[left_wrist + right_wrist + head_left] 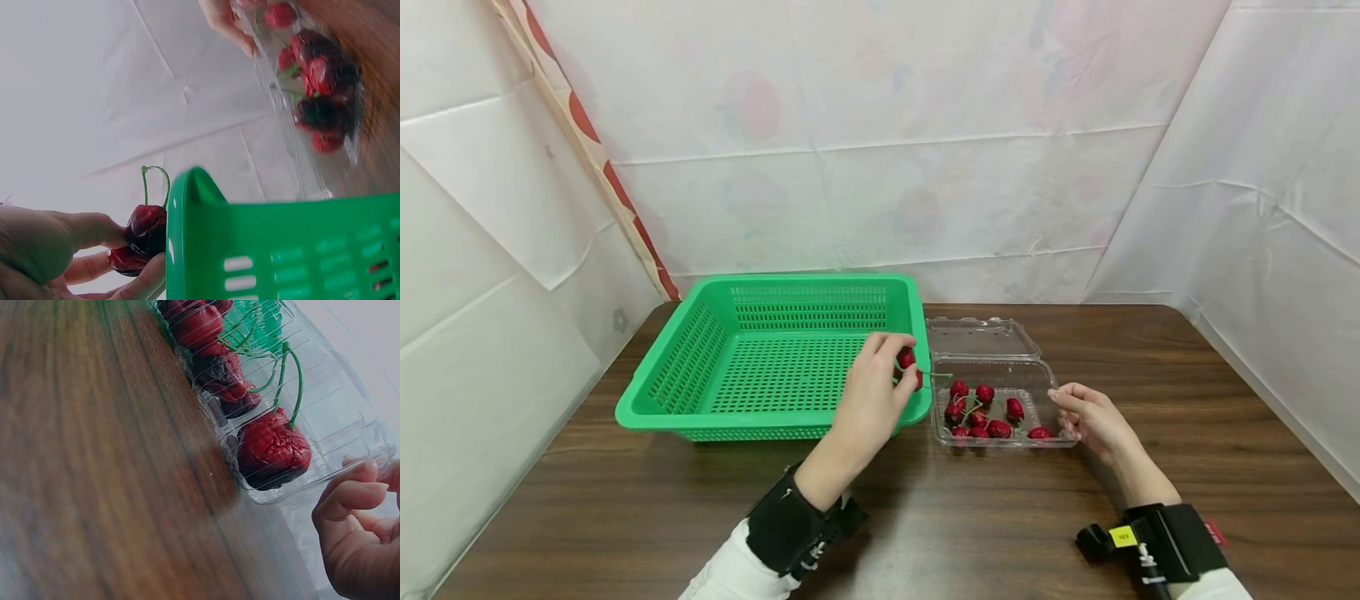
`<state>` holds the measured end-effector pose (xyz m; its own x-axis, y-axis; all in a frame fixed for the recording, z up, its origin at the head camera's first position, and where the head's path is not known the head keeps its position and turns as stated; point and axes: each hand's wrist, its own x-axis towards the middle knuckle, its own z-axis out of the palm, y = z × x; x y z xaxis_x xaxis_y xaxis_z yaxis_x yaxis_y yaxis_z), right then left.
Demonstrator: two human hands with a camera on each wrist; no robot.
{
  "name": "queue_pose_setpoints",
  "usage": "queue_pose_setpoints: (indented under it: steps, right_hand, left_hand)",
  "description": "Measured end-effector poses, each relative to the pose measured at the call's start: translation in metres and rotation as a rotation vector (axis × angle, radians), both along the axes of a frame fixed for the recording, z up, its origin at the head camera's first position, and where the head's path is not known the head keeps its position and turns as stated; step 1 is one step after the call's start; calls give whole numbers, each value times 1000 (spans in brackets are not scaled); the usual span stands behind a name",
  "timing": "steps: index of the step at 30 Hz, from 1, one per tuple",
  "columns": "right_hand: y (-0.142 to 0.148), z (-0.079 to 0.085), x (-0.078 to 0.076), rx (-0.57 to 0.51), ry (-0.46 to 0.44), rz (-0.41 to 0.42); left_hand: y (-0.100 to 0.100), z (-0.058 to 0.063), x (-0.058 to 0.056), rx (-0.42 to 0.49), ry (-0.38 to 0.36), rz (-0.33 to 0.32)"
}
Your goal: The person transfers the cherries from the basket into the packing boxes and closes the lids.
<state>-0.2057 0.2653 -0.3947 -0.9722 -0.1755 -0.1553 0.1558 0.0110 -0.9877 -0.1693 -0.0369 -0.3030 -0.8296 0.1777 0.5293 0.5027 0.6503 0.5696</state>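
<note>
My left hand point(871, 385) pinches a pair of dark red cherries point(906, 357) between thumb and fingers, over the right rim of the green plastic basket point(737, 422). In the left wrist view the held cherries point(147, 229) show a looped green stem, close beside the basket's rim point(177, 250). To the right of the basket stands a clear plastic clamshell box point(1033, 375) with its lid point(977, 337) folded back. Several red cherries with green stems point(998, 428) lie inside it. My right hand point(1093, 423) grips the box's right edge with thumb and fingertips.
The basket and the box stand side by side on a dark wooden table point(970, 517). White sheeting point(880, 208) hangs behind the table and along both sides. Each wrist wears a black strap with a camera.
</note>
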Motion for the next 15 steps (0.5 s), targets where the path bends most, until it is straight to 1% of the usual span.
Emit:
queue_pose_setpoints:
  steps: [11, 15]
  right_hand:
    - [0, 0, 0, 5, -7, -14]
    - [0, 0, 0, 5, -3, -14]
  left_hand:
    - [26, -4, 4, -59, 57, -51]
    - [35, -6, 4, -73, 61, -74]
